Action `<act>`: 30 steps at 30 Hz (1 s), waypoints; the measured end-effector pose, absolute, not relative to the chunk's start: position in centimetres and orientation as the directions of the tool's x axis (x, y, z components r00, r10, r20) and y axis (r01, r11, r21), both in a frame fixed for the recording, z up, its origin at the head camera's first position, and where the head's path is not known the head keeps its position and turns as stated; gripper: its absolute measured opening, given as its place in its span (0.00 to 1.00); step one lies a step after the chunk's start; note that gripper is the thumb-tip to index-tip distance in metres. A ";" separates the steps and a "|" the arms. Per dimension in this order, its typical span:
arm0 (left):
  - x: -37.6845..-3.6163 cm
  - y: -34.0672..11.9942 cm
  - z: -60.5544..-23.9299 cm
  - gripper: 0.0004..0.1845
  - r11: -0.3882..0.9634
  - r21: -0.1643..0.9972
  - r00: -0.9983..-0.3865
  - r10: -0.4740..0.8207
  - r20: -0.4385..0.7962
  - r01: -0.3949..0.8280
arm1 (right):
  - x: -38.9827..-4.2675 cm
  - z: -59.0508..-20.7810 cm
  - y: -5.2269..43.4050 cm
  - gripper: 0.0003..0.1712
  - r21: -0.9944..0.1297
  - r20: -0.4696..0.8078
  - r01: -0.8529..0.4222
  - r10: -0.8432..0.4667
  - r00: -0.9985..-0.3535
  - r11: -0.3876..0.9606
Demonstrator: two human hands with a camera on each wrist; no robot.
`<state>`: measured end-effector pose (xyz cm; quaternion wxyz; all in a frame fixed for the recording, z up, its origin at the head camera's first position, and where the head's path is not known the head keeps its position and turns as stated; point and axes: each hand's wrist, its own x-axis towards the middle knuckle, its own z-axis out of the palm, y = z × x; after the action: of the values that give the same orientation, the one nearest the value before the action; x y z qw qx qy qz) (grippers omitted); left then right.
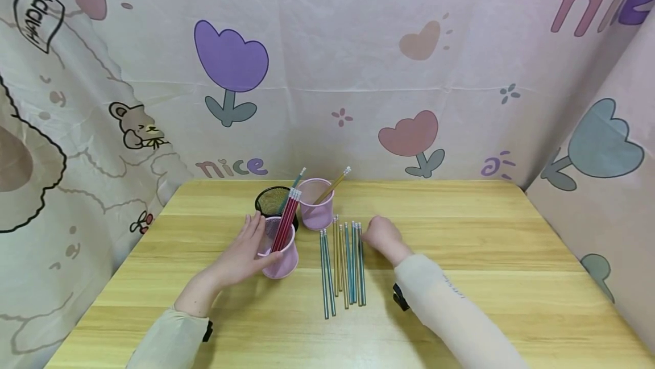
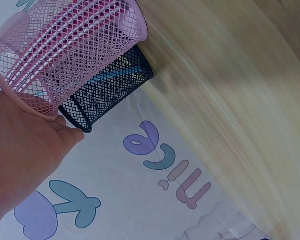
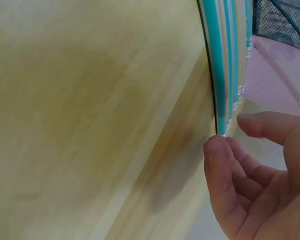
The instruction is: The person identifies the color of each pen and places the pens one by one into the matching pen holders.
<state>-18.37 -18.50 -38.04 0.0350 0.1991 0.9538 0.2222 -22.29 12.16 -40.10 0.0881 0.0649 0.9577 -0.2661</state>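
i see a pale wooden table [image 1: 460,255] with a smooth, faintly satin grain. the pink cup [image 1: 280,252] and black cup [image 1: 270,199] look like fine wire mesh. the pencils [image 1: 343,264] have glossy striped coats. the backdrop [image 1: 327,62] is matt, creased cloth.

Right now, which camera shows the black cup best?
The left wrist view: the black mesh cup fills the frame's middle, showing its wall and a blue pencil inside. The head view shows it small, behind the pink cup. The right wrist view catches only a corner.
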 end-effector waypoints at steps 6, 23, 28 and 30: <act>-18.3 -18.5 -38.0 0.52 0.820 0.445 -0.919 0.395 0.018 0.361 | -22.5 -40.5 11.8 0.19 -0.434 -0.209 0.175 0.090 -0.974 0.884; -18.4 -18.4 -37.9 0.51 0.816 0.443 -0.916 0.401 0.027 0.370 | -23.1 -40.8 12.1 0.14 -0.458 -0.246 0.151 0.039 -0.968 0.876; -18.5 -18.4 -37.9 0.52 0.819 0.440 -0.917 0.399 0.027 0.369 | -23.3 -41.0 12.6 0.10 -0.606 -0.307 0.234 0.048 -0.950 0.760; -18.5 -18.4 -38.0 0.51 0.820 0.437 -0.917 0.399 0.027 0.370 | -23.4 -41.0 12.7 0.10 -0.645 -0.329 0.265 0.052 -0.943 0.717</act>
<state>-18.45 -18.41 -37.95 0.0326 0.2015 0.9534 0.2221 -23.40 12.74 -40.97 0.1453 0.0864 0.9150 -0.3664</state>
